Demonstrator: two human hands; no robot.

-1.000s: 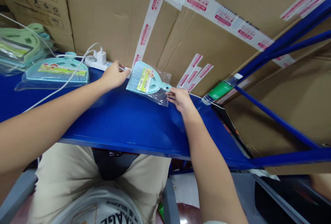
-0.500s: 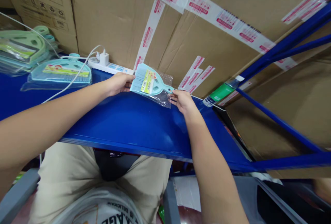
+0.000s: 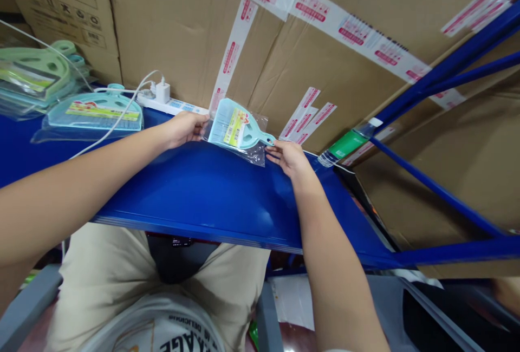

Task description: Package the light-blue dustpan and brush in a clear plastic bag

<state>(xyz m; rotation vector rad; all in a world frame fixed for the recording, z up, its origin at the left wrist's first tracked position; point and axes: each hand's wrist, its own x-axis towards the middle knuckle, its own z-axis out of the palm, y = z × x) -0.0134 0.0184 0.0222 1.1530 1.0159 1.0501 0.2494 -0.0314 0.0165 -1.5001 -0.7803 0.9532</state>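
A light-blue dustpan and brush set (image 3: 248, 136) with a yellow-green label hangs between my hands above the blue tabletop (image 3: 195, 195). Its clear plastic bag (image 3: 255, 157) sags loosely below and beyond the handle. My right hand (image 3: 286, 156) pinches the handle end at the right. At the wide bristle side, my left hand (image 3: 187, 128) is closed on the bag's edge, with a small gap between its fingers and the dustpan itself.
More bagged dustpan sets (image 3: 95, 112) lie at the left, some stacked (image 3: 36, 73). A power strip (image 3: 179, 105) with a charger and white cable sits at the back. A green-labelled bottle (image 3: 349, 143) leans by the blue frame at right. Cardboard boxes (image 3: 170, 27) wall the back.
The dustpan set has slid slightly right within its bag. My left hand has moved slightly left, drawing the bag's edge away from the dustpan's wide side. My right hand stays at the handle.
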